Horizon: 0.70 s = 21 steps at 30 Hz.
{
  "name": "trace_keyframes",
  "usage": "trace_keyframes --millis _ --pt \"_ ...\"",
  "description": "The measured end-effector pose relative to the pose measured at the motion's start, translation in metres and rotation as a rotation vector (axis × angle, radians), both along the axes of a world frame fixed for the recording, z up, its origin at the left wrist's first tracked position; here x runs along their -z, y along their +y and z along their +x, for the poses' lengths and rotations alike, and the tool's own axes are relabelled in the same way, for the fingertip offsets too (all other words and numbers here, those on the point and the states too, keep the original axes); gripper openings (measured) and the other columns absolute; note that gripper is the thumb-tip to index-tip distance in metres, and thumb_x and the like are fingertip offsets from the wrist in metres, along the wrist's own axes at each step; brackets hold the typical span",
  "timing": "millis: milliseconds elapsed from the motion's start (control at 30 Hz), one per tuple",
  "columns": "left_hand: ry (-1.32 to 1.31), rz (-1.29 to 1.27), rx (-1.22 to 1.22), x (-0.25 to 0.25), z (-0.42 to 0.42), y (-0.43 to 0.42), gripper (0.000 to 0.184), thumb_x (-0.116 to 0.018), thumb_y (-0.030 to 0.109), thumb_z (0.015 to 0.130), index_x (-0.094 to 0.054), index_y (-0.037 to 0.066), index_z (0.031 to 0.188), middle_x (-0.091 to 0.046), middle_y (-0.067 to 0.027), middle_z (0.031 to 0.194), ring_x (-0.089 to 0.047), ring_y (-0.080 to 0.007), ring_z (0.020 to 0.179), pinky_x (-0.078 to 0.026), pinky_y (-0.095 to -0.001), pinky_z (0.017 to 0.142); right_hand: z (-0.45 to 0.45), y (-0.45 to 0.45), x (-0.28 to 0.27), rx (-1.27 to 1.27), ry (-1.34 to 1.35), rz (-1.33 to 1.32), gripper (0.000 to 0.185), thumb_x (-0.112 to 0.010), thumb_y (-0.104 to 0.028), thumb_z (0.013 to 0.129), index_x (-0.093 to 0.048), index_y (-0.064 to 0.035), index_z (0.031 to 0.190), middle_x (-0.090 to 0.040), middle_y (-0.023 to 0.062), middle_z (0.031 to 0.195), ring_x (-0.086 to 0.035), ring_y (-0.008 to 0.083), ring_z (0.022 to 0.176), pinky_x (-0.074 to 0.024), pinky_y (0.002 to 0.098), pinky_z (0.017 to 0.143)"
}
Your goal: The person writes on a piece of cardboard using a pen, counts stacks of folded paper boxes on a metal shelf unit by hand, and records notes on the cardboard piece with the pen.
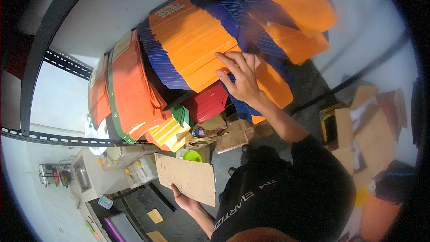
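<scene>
In my left hand [182,198] is a flat brown piece of cardboard [188,177], gripped at its lower edge, with faint marks on its face. My right hand [242,74] reaches up with its fingers apart, at the lower edge of a stack of orange and blue flat printed packs [192,40]. The fingertips lie over the bottom orange layers; whether they press on them I cannot tell. Beside that hand, another orange and blue stack [273,85] is partly hidden by the wrist. A red stack [206,103] sits lower, left of the right hand.
Orange and green stacks [134,85] and a yellow stack [170,132] are at the left, by a black slotted metal rack [67,141]. More orange packs [295,4] are at the top right. Cardboard boxes [371,130] lie at the right; a sink [82,175] is lower left.
</scene>
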<state>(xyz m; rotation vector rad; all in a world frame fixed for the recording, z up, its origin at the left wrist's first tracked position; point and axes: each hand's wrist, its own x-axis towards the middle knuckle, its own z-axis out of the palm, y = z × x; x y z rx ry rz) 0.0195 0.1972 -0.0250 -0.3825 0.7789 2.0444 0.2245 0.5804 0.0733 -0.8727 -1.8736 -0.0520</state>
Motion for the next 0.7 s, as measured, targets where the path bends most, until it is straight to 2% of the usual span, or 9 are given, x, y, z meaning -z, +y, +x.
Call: trace_keyframes --millis 100,200,300,400,500,600,700 --pt "-0.011 0.051 0.002 0.011 -0.005 -0.002 0.055 -0.042 0.035 0.105 -0.036 0.000 0.147 -0.041 -0.0185 0.150 -0.042 -0.0372 0.135 -0.033 -0.0534 0.114 -0.002 0.004 -0.001 -0.004 -0.016 0.012 0.032 -0.062 -0.033 0.093 -0.072 -0.0134 0.116 -0.060 0.0022 0.113 -0.044 0.0226 0.107 -0.0263 0.0407 0.094" --pt "-0.041 0.026 0.007 0.007 -0.002 0.002 0.052 -0.046 0.036 0.103 -0.045 0.004 0.143 -0.049 -0.0147 0.146 -0.048 -0.0343 0.132 -0.037 -0.0527 0.112 -0.003 0.009 0.002 0.002 0.026 0.062 0.030 -0.067 -0.031 0.088 -0.070 -0.0148 0.113 -0.060 0.0020 0.116 -0.046 0.0255 0.106 -0.0272 0.0458 0.094" --pt "-0.041 0.039 0.005 0.006 0.000 0.005 0.052 -0.046 0.036 0.103 -0.045 0.004 0.144 -0.050 -0.0148 0.145 -0.048 -0.0345 0.132 -0.036 -0.0529 0.112 -0.003 0.016 0.004 -0.022 0.005 0.122 0.030 -0.067 -0.031 0.087 -0.070 -0.0151 0.113 -0.061 -0.0001 0.117 -0.046 0.0251 0.107 -0.0271 0.0462 0.095" --pt "-0.018 0.039 -0.016 0.002 0.004 0.009 0.054 -0.041 0.034 0.106 -0.036 0.000 0.147 -0.041 -0.0189 0.150 -0.043 -0.0369 0.135 -0.033 -0.0526 0.114 -0.002 0.018 0.000 -0.039 -0.008 0.069 0.028 -0.068 -0.030 0.087 -0.071 -0.0153 0.110 -0.061 -0.0018 0.118 -0.046 0.0245 0.107 -0.0267 0.0461 0.096" --pt "-0.010 0.046 -0.021 0.006 0.004 0.012 0.053 -0.041 0.033 0.106 -0.037 0.000 0.147 -0.041 -0.0191 0.150 -0.043 -0.0369 0.134 -0.034 -0.0523 0.114 -0.004 0.017 -0.007 -0.026 -0.006 0.061 0.026 -0.069 -0.029 0.086 -0.071 -0.0153 0.108 -0.061 -0.0016 0.118 -0.046 0.0246 0.107 -0.0261 0.0461 0.096" --pt "-0.013 -0.001 -0.030 0.009 0.005 0.014 0.052 -0.046 0.036 0.103 -0.043 0.004 0.144 -0.048 -0.0150 0.147 -0.047 -0.0350 0.133 -0.036 -0.0535 0.112 -0.006 0.019 -0.006 -0.030 -0.048 0.054 0.026 -0.069 -0.029 0.087 -0.071 -0.0152 0.109 -0.061 -0.0011 0.119 -0.045 0.0248 0.108 -0.0253 0.0465 0.096" --pt "0.047 0.012 0.002 0.013 0.007 0.016 0.053 -0.045 0.036 0.104 -0.042 0.004 0.145 -0.048 -0.0154 0.147 -0.047 -0.0350 0.133 -0.035 -0.0536 0.112 -0.008 0.019 -0.012 -0.031 -0.023 0.045 0.025 -0.069 -0.029 0.087 -0.071 -0.0150 0.108 -0.060 -0.0007 0.121 -0.045 0.0252 0.110 -0.0247 0.0470 0.096"
